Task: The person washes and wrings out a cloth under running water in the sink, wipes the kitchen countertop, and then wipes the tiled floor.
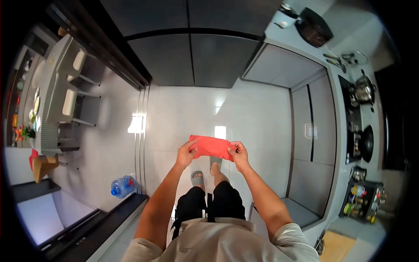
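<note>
A red cloth item [211,146] with a gathered lower edge is stretched between my two hands, in front of my body above the tiled floor. My left hand [186,153] pinches its left end. At the right end, my right hand [238,156] grips the fabric between thumb and fingers. Both hands are closed on the cloth. Below it, my feet in grey slippers [197,178] stand on the floor.
Dark cabinets [218,59] stand ahead. On the right runs a counter [342,105] with a wok [367,143], pots and a condiment rack [362,201]. A large water bottle [123,186] lies at left, beyond it a dining table [48,100] with chairs.
</note>
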`<state>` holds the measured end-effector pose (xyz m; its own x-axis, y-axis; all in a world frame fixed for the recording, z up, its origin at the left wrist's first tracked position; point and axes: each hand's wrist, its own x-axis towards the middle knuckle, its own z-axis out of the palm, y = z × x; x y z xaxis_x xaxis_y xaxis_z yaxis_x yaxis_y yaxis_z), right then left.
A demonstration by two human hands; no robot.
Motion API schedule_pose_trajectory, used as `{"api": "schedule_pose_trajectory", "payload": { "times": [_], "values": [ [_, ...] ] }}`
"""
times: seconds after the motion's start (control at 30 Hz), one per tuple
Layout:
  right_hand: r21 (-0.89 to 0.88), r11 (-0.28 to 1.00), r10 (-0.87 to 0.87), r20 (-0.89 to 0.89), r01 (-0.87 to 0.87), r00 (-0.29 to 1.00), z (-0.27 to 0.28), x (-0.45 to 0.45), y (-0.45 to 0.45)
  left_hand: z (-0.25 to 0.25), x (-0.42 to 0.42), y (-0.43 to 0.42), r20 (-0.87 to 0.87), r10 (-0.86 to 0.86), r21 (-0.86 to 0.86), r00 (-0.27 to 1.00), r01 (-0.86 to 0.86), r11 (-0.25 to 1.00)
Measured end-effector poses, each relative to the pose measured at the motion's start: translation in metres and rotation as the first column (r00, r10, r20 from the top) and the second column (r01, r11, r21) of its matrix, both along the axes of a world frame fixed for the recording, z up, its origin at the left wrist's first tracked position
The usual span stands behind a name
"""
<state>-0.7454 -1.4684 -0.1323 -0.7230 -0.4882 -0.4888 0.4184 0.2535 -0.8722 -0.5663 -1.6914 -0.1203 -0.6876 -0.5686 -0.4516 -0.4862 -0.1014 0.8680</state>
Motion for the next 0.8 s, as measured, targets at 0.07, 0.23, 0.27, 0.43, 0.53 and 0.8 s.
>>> {"api": "schedule_pose_trajectory", "payload": {
  "times": [0.07,0.23,0.27,0.43,0.53,0.8],
  "values": [
    [0.014,0.999,0.052,0.002,-0.052,0.999,-0.038,-0.022,-0.036,-0.040,-0.007,-0.021,-0.101,-0.007,-0.212,0.995,-0.015,0.977],
    [0.081,0.981,0.176,-0.005,-0.175,0.984,-0.148,-0.046,-0.093,-0.152,-0.014,-0.058,-0.017,0.004,-0.282,1.000,-0.009,0.959],
    [0.108,0.977,0.180,0.040,-0.184,0.983,-0.170,-0.051,-0.105,-0.178,-0.015,-0.065,-0.010,0.024,-0.275,1.000,-0.025,0.961],
    [0.195,0.919,0.370,-0.116,-0.344,0.922,-0.325,-0.077,-0.170,-0.335,-0.018,-0.100,-0.020,0.076,-0.333,0.997,-0.078,0.940],
    [0.248,0.879,0.461,-0.217,-0.408,0.861,-0.418,-0.088,-0.211,-0.420,-0.022,-0.134,-0.034,0.110,-0.337,0.993,-0.115,0.935],
    [0.171,0.934,0.352,-0.290,-0.314,0.890,-0.601,-0.110,-0.322,-0.592,-0.036,-0.230,-0.082,0.278,-0.267,0.957,-0.290,0.919]
  ]
}}
